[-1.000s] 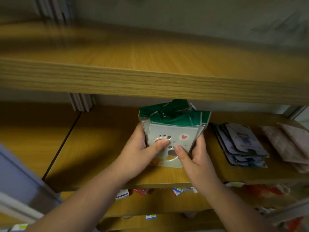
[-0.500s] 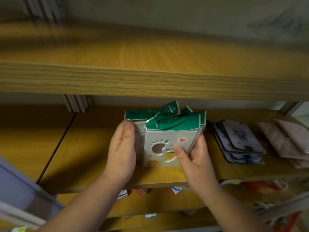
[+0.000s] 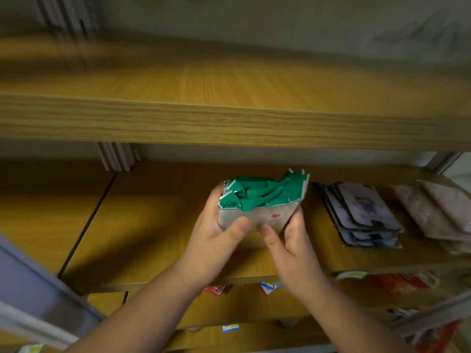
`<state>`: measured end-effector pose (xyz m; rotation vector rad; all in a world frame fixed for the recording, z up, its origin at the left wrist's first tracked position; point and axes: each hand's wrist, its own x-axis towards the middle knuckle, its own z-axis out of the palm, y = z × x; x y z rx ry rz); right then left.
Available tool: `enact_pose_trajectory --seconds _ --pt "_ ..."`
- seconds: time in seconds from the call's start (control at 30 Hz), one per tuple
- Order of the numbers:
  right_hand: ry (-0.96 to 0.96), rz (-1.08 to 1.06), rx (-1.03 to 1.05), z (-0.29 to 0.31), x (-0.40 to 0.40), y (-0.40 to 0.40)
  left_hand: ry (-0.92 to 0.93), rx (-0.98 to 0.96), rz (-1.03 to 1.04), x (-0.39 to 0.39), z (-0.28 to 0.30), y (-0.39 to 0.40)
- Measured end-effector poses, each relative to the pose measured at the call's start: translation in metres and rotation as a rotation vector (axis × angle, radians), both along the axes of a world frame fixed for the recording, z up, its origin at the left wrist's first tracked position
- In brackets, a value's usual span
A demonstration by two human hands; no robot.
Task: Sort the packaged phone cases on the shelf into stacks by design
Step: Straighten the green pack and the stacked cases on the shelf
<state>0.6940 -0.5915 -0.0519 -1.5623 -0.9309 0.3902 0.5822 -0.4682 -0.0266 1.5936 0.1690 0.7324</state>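
Observation:
A bundle of packaged phone cases (image 3: 262,197) with green header cards and a pale front showing a red heart stands upright on the middle shelf (image 3: 153,225). My left hand (image 3: 219,240) grips its left side with the thumb across the front. My right hand (image 3: 288,240) grips its right side, thumb also on the front. To the right lies a flat stack of lilac cases (image 3: 364,215) with a small figure print. Further right lies a stack of pinkish cases (image 3: 438,212).
An upper wooden shelf (image 3: 229,123) overhangs the working shelf. Grey upright panels (image 3: 117,156) stand at the back left. Below, the lower shelf holds red and white packets (image 3: 265,287) and price tags. A grey-blue surface (image 3: 30,284) is at the lower left.
My left hand moved from the bundle's left edge to grip it with the thumb on the front. The separated cases are pressed back into one bundle, tilted toward me.

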Motion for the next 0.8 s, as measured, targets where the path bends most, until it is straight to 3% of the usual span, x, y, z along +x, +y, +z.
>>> enact_pose_trajectory --seconds 0.27,0.6,0.73,0.8 --pt "-0.073 0.022 -0.076 0.001 0.004 -0.001 0.134 0.105 0.2 0.009 -0.01 0.002" --pt "-0.011 -0.101 -0.22 0.022 0.013 0.018 0.376 0.254 0.338 -0.002 -0.006 0.008" --pt "0.166 -0.02 -0.486 0.052 0.028 0.036 0.665 0.194 0.342 0.008 0.008 0.014" --pt "0.14 0.009 -0.581 0.055 0.035 0.044 0.821 0.238 0.349 0.011 0.008 0.02"
